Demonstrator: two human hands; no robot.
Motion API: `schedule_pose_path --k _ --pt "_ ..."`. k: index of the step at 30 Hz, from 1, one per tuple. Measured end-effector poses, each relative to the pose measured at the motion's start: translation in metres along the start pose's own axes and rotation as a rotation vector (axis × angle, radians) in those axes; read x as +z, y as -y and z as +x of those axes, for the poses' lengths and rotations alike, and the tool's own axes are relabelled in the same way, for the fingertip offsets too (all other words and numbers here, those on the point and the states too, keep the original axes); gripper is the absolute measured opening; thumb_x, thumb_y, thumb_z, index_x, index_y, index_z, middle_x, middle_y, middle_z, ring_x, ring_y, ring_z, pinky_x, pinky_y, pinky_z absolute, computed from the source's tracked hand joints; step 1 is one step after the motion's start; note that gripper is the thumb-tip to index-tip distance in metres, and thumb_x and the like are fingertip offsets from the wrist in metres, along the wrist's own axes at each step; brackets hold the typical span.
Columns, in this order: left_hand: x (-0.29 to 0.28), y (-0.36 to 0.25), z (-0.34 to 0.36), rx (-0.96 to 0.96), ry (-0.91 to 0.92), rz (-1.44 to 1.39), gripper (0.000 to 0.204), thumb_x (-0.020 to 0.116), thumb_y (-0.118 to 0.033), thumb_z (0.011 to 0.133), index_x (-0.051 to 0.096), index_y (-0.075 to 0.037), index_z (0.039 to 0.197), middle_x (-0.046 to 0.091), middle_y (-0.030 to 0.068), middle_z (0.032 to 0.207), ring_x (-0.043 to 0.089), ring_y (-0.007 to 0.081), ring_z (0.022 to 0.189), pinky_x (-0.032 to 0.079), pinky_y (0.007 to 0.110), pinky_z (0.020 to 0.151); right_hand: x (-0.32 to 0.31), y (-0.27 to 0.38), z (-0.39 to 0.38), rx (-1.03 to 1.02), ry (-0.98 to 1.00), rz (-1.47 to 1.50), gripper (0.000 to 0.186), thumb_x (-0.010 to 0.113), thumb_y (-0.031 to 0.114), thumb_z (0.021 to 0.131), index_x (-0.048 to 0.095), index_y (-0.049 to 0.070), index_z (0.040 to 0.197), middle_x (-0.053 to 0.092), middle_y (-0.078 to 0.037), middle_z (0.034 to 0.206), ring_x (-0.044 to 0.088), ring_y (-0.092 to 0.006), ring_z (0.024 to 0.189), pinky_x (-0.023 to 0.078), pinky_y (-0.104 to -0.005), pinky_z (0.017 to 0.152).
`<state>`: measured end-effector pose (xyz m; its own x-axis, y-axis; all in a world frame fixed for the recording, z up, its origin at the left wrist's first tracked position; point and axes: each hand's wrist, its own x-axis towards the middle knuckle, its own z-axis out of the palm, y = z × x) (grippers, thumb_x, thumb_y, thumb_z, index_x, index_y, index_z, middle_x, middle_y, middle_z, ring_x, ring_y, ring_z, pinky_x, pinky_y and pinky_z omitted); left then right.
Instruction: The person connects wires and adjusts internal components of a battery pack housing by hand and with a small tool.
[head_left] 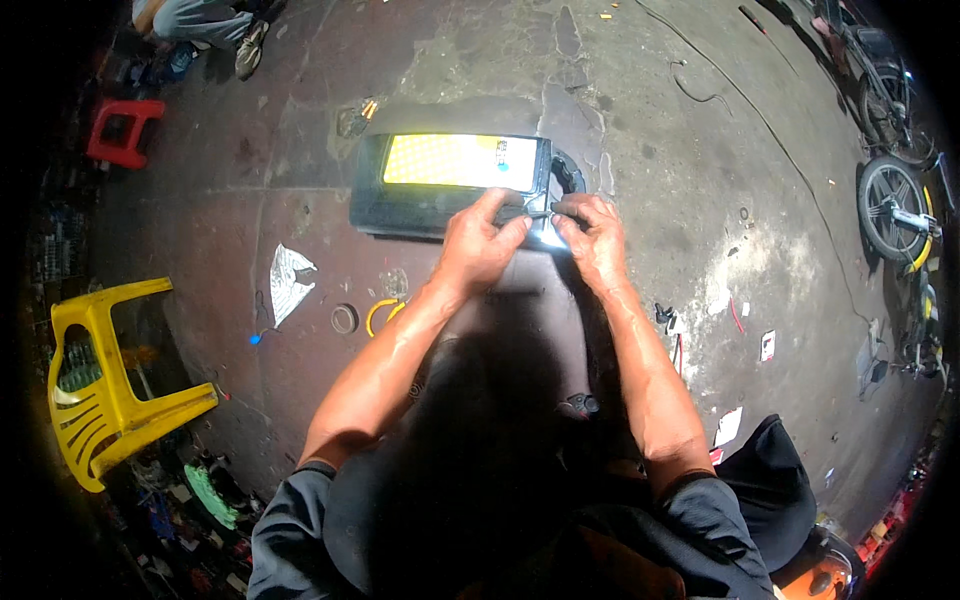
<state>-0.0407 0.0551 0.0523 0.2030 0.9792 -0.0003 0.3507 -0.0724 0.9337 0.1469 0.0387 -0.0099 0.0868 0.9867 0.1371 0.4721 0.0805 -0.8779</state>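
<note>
A black box-shaped case (368,200) lies on the floor in front of me, with a bright yellow label (440,163) on top. At its right end a black curved part (570,172), like a handle or thick cable, sticks out. Both of my hands meet over the near right corner of the case. My left hand (474,245) pinches with thumb and forefinger at a small dark piece. Close against it, my right hand (600,245) pinches from the other side. Fingers hide most of what they hold, so its kind cannot be made out.
A yellow plastic stool (125,415) lies at the left, with a red stool (125,132) farther off. Tape roll (344,318) and crumpled white sheet (290,285) lie nearby. A motorbike wheel (893,208) and long cable (790,150) are right. Someone's shoe (252,50) shows far left.
</note>
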Motion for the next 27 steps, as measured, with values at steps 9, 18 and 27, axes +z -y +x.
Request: schedule_pose_path --k 9,18,27 --pt "0.0 0.003 0.003 0.002 0.002 0.158 0.029 0.069 -0.018 0.083 0.062 -0.007 0.109 0.06 0.0153 0.064 0.055 0.0218 0.05 0.046 0.035 0.054 0.002 -0.005 0.003 0.006 0.014 0.016 0.021 0.073 0.016 0.075 0.072 0.003 0.091 0.066 -0.01 0.102 0.056 -0.0275 0.104 0.042 -0.0383 0.095" --pt "0.002 0.016 -0.001 0.033 -0.067 0.025 0.028 0.069 -0.017 0.085 0.062 -0.006 0.11 0.066 0.0133 0.069 0.058 0.015 0.053 0.047 0.033 0.055 0.003 0.004 0.006 0.01 0.022 0.009 0.017 0.07 0.015 0.077 0.072 0.005 0.09 0.066 -0.011 0.103 0.056 -0.0302 0.103 0.043 -0.0394 0.094" --pt "0.003 0.011 0.001 -0.011 -0.071 0.009 0.026 0.07 -0.015 0.084 0.063 -0.004 0.106 0.067 0.0141 0.075 0.057 0.0136 0.053 0.047 0.031 0.055 0.01 0.003 -0.001 -0.087 -0.064 -0.083 0.015 0.067 0.013 0.081 0.068 0.004 0.094 0.064 -0.012 0.104 0.055 -0.0332 0.102 0.044 -0.0403 0.091"
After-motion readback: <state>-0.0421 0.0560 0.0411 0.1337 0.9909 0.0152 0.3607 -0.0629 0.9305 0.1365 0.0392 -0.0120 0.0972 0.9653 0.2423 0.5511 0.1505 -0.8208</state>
